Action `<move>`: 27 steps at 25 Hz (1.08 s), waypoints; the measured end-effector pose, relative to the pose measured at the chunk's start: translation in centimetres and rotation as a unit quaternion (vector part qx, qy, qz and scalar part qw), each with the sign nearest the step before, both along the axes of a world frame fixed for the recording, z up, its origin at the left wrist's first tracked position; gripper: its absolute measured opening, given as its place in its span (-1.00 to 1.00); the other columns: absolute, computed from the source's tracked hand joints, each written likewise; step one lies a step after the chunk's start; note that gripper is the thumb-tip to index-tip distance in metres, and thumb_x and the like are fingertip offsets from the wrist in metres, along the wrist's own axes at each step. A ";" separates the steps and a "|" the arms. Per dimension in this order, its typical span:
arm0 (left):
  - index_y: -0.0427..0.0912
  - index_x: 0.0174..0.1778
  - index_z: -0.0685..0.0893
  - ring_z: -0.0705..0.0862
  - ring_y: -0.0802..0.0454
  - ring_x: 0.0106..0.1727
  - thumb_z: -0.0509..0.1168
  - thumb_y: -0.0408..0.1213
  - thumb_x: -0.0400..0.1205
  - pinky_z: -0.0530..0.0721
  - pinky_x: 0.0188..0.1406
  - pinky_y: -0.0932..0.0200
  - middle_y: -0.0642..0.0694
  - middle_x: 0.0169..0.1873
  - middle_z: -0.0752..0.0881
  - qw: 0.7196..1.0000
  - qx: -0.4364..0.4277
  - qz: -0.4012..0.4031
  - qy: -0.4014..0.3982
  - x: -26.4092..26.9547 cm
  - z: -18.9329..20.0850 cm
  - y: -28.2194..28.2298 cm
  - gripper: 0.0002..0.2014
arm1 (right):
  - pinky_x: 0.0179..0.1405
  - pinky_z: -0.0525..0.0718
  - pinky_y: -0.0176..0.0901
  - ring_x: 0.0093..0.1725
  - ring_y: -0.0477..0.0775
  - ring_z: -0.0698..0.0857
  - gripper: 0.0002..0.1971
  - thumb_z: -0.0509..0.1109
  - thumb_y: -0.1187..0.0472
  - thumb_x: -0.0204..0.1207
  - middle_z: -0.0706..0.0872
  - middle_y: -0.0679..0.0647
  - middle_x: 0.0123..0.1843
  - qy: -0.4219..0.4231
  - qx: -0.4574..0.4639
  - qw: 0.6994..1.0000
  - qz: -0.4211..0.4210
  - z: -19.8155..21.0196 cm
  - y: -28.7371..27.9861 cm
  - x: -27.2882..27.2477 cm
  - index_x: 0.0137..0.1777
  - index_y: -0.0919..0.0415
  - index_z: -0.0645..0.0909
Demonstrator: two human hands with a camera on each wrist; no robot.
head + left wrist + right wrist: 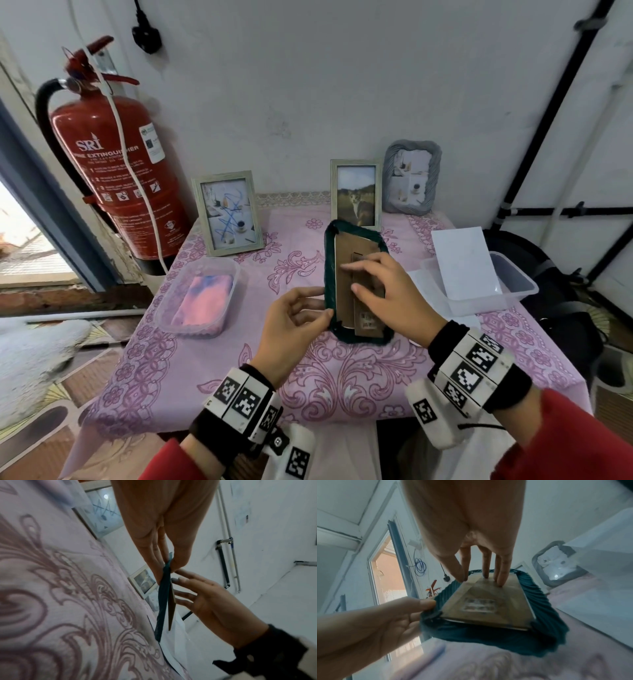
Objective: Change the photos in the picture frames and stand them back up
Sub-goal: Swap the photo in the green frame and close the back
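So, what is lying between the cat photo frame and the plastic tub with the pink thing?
In the head view, only bare tablecloth lies between the cat photo frame and the plastic tub.

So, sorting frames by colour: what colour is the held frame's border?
Dark teal frame, clearest in the right wrist view.

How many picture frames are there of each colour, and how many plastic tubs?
Pale wooden frames: 2, one with the scribbled photo and one with the cat photo.
Grey frame: 1.
Green frame: 1, the left hand pinching its edge, the right hand on its back.
Plastic tubs: 2, left and right.
Total: 6.
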State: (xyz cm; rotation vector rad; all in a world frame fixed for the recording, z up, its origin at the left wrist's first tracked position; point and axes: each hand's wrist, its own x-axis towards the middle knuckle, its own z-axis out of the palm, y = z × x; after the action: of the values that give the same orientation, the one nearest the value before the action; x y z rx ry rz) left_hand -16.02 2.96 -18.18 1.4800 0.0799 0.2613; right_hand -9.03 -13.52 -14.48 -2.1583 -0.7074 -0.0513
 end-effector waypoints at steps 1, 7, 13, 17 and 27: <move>-0.25 0.09 0.65 0.74 0.05 -0.27 0.41 -0.56 0.48 0.76 -0.16 0.27 -0.17 -0.20 0.78 1.000 0.009 0.005 -0.018 0.1 0.3 -0.2 -0.71 | 0.44 0.40 -0.16 0.35 0.00 0.47 -0.68 0.34 0.24 0.57 0.49 0.07 0.26 -0.008 0.023 1.000 -0.009 0.6 0.3 0.0 0.31 0.07 0.61; -0.16 0.08 0.67 0.76 0.07 -0.25 0.44 -0.51 0.46 0.72 -0.23 0.32 -0.09 -0.16 0.78 0.990 0.091 0.019 -0.107 0.9 1.9 -1.7 -0.69 | 0.17 0.62 -0.23 0.21 -0.08 0.63 -0.74 0.38 0.11 0.55 0.66 -0.05 0.13 -0.009 0.168 0.985 -0.044 2.9 1.5 0.1 0.24 0.01 0.59; 0.04 0.04 0.66 0.76 0.11 -0.11 0.46 -0.42 0.47 0.78 -0.07 0.13 0.07 -0.11 0.75 0.969 0.190 0.034 -0.156 0.8 2.1 -2.5 -0.68 | 0.06 0.72 -0.25 0.07 -0.12 0.73 -0.85 0.43 0.22 0.51 0.71 -0.15 -0.01 0.010 0.261 0.964 -0.059 3.1 1.5 0.5 0.02 0.07 0.56; 0.07 0.17 0.63 0.72 0.20 0.02 0.47 -0.25 0.50 0.71 -0.03 0.20 0.14 0.02 0.72 0.962 0.218 0.017 -0.162 0.7 2.1 -2.4 -0.66 | 0.03 0.74 -0.27 0.03 -0.10 0.77 -0.87 0.38 0.29 0.54 0.76 -0.01 0.03 0.041 0.325 0.943 -0.058 3.1 1.3 0.4 0.05 0.14 0.54; 0.21 0.40 0.33 0.56 0.15 0.29 0.28 -0.27 0.63 0.63 0.14 0.25 -0.02 0.31 0.54 0.992 0.101 0.056 -0.040 3.3 1.8 1.3 -0.52 | -0.05 0.67 -0.01 -0.13 0.09 0.69 -0.79 0.18 0.32 0.66 0.75 0.20 -0.07 0.125 0.380 0.914 -0.068 2.6 1.0 0.3 0.26 0.30 0.41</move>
State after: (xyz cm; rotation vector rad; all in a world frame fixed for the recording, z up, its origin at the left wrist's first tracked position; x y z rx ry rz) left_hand -12.77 4.23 -16.41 1.6672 0.0743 0.4292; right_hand -8.75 -12.48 -11.87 -1.4196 -0.3052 -0.1029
